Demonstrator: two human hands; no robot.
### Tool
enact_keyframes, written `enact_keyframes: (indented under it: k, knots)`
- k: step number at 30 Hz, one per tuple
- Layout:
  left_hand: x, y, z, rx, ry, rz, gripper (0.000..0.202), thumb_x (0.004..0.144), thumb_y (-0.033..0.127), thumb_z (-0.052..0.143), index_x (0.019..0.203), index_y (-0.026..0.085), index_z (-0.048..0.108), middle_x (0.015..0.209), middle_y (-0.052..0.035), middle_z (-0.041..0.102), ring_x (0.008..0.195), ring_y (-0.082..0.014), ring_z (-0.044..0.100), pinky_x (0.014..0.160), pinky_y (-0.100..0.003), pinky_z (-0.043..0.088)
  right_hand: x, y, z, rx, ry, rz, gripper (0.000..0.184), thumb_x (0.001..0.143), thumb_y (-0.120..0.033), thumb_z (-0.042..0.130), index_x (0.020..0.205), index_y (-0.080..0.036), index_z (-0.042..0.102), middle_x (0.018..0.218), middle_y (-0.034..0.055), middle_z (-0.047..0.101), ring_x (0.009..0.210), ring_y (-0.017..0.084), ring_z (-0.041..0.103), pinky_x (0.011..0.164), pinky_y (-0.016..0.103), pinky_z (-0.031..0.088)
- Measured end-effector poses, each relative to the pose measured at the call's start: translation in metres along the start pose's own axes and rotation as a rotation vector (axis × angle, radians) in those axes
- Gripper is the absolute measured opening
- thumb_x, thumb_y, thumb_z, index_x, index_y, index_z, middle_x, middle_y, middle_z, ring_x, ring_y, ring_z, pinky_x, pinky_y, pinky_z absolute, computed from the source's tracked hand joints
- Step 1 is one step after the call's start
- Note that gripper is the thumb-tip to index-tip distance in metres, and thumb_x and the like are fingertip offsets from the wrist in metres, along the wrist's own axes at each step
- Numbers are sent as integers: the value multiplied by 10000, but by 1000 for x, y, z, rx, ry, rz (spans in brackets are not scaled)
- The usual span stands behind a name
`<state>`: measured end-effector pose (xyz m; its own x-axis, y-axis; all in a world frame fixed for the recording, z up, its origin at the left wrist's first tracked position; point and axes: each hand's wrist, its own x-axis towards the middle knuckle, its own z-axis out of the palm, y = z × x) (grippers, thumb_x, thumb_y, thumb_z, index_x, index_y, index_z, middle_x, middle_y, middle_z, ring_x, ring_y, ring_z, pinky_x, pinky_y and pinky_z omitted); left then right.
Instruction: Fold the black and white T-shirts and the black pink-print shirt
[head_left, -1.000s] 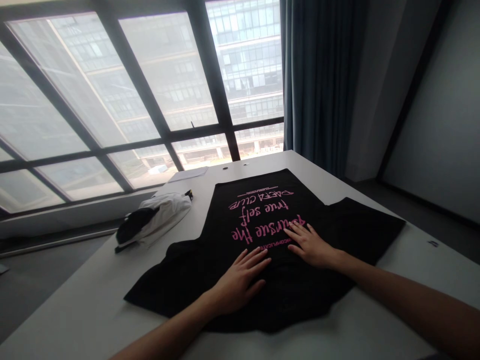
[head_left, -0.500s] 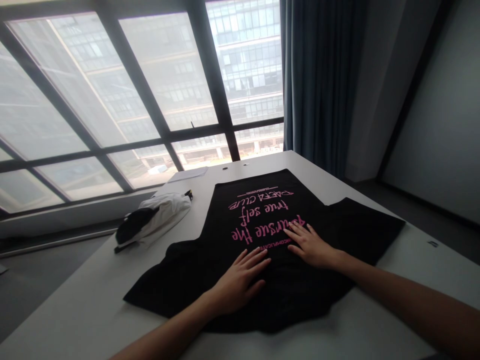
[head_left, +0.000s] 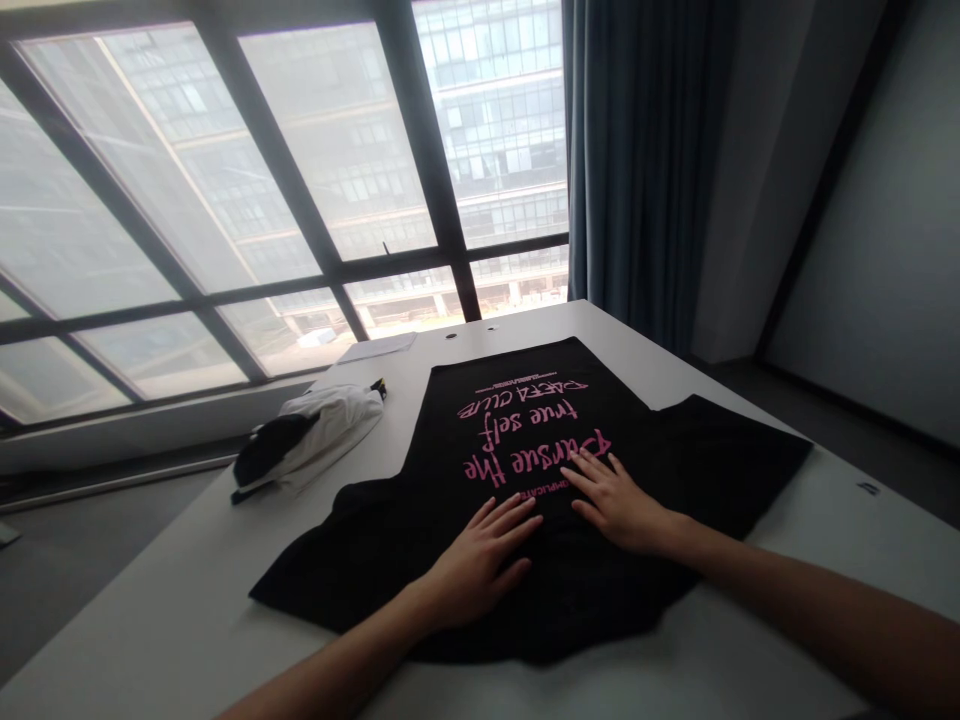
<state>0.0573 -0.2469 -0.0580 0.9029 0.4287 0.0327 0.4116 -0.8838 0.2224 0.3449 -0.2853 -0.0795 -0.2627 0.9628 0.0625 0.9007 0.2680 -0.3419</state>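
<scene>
A black T-shirt (head_left: pixel 420 540) lies spread on the white table (head_left: pixel 172 610), directly beneath both hands. Its long axis runs away from the person, past the fingertips: the hem is the far edge, well beyond the hands, and the neck and shoulder end is the near one, below the wrists. The pink lettering (head_left: pixel 525 460) sits mostly ahead of the fingers and reads upside down from this side. One sleeve points out and back to the left of the left hand (head_left: pixel 478 568), the other out to the right, beyond the right hand (head_left: pixel 619 505).

Both hands are open, palms down, fingers a little spread, resting on the cloth and gripping nothing. The right one reaches farther forward, its fingertips at the lettering. Ahead and to the left of the left hand, apart from the shirt, lies a white-and-black bundle (head_left: pixel 337 425).
</scene>
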Motion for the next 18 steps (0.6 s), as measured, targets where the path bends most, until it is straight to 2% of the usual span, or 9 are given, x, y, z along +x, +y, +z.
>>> enact_keyframes:
  k: [6, 12, 18]
  knots:
    - [-2, 1, 0, 21, 0, 31, 600, 1037, 384, 454, 1585, 359, 213, 1646, -2, 218, 1523, -267, 181, 1225, -561, 183, -13, -22, 1, 98, -145, -256, 647, 1016, -534, 392, 1589, -279, 232, 1664, 83, 139, 1536, 275, 63, 1221, 570, 7]
    - [-5, 11, -10, 11, -86, 151, 611, 1025, 458, 464, 1582, 353, 236, 1660, -11, 137, 1523, -292, 161, 1232, -557, 135, -19, -25, -7, 111, -223, -292, 770, 985, -590, 437, 1606, -259, 124, 1668, 86, 64, 1537, 273, 2, 1228, 531, -35]
    - [-6, 22, -24, -108, -161, 236, 633, 1004, 494, 492, 1577, 356, 262, 1643, -5, 206, 1516, -296, 169, 1244, -538, 114, -25, -28, -16, 141, -249, -304, 844, 942, -617, 511, 1604, -254, 134, 1666, 94, 88, 1535, 298, 17, 1224, 531, -62]
